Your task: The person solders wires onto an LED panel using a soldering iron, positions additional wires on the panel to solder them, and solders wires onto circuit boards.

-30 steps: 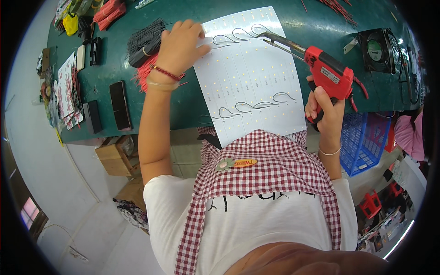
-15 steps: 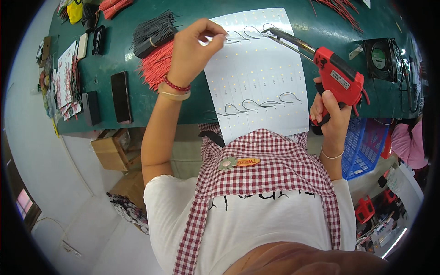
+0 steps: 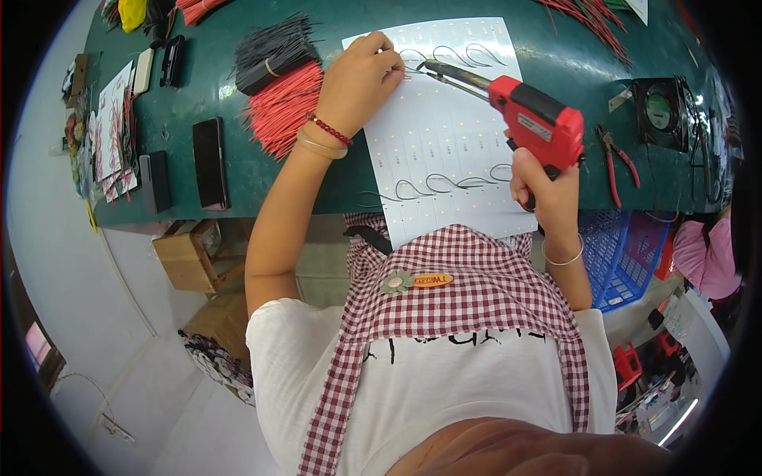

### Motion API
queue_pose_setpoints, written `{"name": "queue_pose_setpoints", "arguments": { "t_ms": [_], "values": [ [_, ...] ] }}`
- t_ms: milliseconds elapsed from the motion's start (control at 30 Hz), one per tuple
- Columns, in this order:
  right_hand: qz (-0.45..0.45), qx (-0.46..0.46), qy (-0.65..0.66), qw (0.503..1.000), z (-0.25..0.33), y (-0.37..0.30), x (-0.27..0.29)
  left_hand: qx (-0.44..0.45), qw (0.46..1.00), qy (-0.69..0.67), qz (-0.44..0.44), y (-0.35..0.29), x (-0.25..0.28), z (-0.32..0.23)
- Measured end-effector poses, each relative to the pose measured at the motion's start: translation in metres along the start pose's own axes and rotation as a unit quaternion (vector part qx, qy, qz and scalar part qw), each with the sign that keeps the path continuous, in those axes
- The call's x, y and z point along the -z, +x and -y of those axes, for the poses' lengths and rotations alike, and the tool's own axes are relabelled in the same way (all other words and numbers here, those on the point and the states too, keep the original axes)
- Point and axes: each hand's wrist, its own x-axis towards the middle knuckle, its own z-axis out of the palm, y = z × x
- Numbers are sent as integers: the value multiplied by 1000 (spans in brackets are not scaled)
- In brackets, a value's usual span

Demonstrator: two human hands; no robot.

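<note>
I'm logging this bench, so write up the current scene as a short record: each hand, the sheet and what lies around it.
Left hand: over the sheet's upper left, fingertips near the gun's tip; any grip on a wire unclear
Right hand: holding red gun-shaped tool
Sheet: white sheet, dark wires looped near both ends
Left: black wire bundle, red wire bundle, dark phone
Right: red-handled pliers, black fan
Surface: green table
</note>
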Motion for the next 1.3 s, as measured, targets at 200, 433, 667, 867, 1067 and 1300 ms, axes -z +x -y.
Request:
{"name": "queue_pose_setpoints", "arguments": {
  "t_ms": [200,433,667,867,1067,1300],
  "values": [
    [-13,8,-118,993,-14,6,-8,-86,991,102,-26,5,-1,0],
    [-1,86,-187,979,-12,7,-13,-81,992,96,-10,6,-3,4],
    [3,102,-185,977,-15,7,-13,-84,993,87,-10,6,-3,5],
    [-15,42,-146,988,-19,6,-6,-82,993,89,3,8,-3,5],
    [-9,39,-139,990,-17,9,-8,-83,991,105,8,9,-4,6],
    [-5,33,-146,989,-17,9,-7,-95,991,98,-1,10,-5,7]
  ]
}}
